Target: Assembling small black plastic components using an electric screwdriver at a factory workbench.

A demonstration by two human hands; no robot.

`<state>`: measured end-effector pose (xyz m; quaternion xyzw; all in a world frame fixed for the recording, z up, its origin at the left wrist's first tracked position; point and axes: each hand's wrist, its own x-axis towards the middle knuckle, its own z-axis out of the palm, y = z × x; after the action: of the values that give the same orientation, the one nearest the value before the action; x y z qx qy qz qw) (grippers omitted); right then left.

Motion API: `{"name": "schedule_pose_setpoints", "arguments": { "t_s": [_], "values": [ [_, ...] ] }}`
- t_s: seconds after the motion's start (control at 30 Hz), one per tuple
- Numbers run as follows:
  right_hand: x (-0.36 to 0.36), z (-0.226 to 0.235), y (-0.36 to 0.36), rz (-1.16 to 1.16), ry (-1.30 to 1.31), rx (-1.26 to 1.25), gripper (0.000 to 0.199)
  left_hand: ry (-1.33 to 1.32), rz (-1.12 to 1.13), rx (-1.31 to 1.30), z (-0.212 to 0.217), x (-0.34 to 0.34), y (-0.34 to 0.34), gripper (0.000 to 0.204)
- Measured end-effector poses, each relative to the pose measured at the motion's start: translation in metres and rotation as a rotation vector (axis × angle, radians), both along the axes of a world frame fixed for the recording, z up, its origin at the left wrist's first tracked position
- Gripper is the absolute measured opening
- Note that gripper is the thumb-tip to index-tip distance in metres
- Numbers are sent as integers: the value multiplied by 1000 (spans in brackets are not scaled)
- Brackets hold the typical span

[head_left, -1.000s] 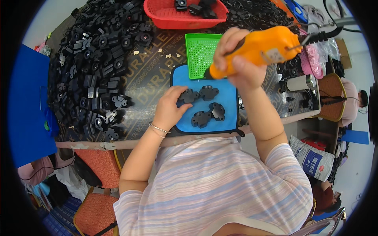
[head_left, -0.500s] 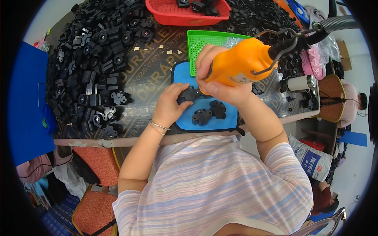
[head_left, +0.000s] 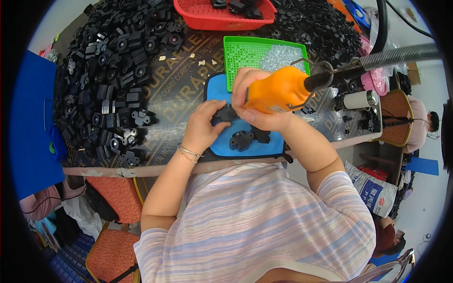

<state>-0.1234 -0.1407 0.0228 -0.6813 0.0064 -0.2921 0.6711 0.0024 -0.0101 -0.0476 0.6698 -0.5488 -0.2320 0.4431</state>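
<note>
My right hand (head_left: 257, 101) is wrapped round an orange electric screwdriver (head_left: 278, 89), its cable end toward the right. The tool's tip is hidden behind the hand. On the blue mat (head_left: 226, 146), my left hand (head_left: 204, 123) pinches a black plastic part (head_left: 226, 113) between thumb and fingers. Closer to me lie two more such parts, one black part (head_left: 241, 141) in plain sight and another (head_left: 261, 135) half covered by my right hand. Just beyond the mat sits a green perforated tray (head_left: 231, 61) with a heap of small silvery screws (head_left: 282, 57).
A large pile of black parts (head_left: 113, 89) covers the table's left side. Smaller black pieces (head_left: 321, 28) heap up at the far right. A red basket (head_left: 226, 22) stands at the back, and a white flask (head_left: 359, 100) lies at the right. A spring-wrapped cable (head_left: 401, 55) runs off right.
My right hand and the screwdriver have tilted and shifted a little, the tool's rear end moving down and left. More of the green tray and screws shows. My left hand stays put.
</note>
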Motion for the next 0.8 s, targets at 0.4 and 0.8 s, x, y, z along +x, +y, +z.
{"name": "schedule_pose_setpoints", "arguments": {
  "t_s": [0.4,0.8],
  "values": [
    [4,49,-23,12,-250,46,26,-15,38,-51,-4,-3,2,51],
    [31,-5,-45,-188,-184,26,20,-46,29,-61,-2,-2,1,51]
  ]
}}
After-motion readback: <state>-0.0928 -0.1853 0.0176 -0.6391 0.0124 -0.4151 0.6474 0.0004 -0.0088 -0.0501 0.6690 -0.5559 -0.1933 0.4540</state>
